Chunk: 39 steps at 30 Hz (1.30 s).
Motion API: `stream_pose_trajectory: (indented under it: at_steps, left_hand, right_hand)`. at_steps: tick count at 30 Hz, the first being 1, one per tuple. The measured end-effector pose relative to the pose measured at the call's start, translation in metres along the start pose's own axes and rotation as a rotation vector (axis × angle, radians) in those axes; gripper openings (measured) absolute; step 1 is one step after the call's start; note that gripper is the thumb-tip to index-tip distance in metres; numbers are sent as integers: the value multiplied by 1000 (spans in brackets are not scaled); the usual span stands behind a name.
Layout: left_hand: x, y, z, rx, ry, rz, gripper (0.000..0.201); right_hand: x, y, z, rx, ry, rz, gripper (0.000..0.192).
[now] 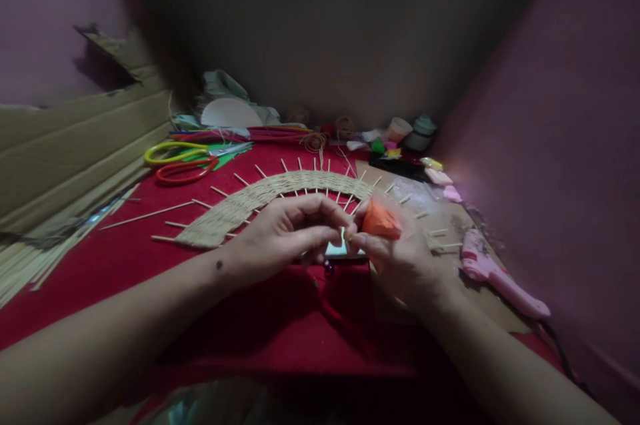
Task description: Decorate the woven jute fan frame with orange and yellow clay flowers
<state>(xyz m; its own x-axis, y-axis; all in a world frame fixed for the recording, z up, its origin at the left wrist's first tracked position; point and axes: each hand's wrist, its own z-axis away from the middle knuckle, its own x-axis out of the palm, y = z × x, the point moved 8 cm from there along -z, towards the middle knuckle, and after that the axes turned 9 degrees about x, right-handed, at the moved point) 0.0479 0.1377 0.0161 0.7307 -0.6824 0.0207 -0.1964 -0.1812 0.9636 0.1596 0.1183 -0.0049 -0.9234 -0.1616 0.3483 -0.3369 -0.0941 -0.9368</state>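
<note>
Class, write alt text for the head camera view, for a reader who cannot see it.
Two bare hands meet over a red cloth: the right hand grips an orange piece while the left hand pinches at its edge. Behind them lies a woven arch of twine on radiating wooden sticks, with scissors at the left and a pink glue gun at the right.

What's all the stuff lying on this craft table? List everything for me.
woven fan piece: one, tan with stick spokes, centre of the red cloth
orange paper piece: one, orange, held in right hand
scissors: two, yellow and red handles, back left
glue gun: one, pink, right
cardboard: brown, left
loose sticks: many, tan, left edge
small pots: several, back right
left hand: one, centre
right hand: one, centre right
</note>
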Motion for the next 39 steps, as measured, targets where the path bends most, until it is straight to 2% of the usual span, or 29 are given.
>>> stream_pose_trajectory:
  at_steps: [3,7,11,16,20,24,28,32,34,36,39]
  left_hand:
    - [4,5,2,104,4,-46,14]
    - [3,11,4,220,35,-217,8]
    - [1,17,4,281,46,-288,6]
    - [2,21,5,343,40,-410,3]
    - [4,19,3,292,-8,-402,4]
    - [12,14,3,168,-157,-306,14]
    - [16,2,8,-65,-274,-80,15]
    - [18,-5,16,-221,-422,-50,19]
    - [19,-6,18,-240,-499,-101,27]
    - [19,-4,17,-209,-523,-119,29]
    - [19,-3,15,-193,-489,-50,14]
  right_hand:
    - [-2,0,0,1,36,-3,31]
    - [0,1,-1,-6,37,1,32]
    - [3,3,-1,3,7,23,31]
    - [-1,1,-1,2,50,91,33]
    - [-2,3,-3,7,30,91,35]
    - [0,5,-4,15,-19,125,43]
    - [-3,-6,-2,-75,41,388,47]
    - [-5,-15,-1,-123,100,622,51]
    - [-6,-17,-2,-143,116,669,50]
    - [-6,-18,-2,-167,124,682,47]
    - [-8,-22,-3,-218,162,692,43]
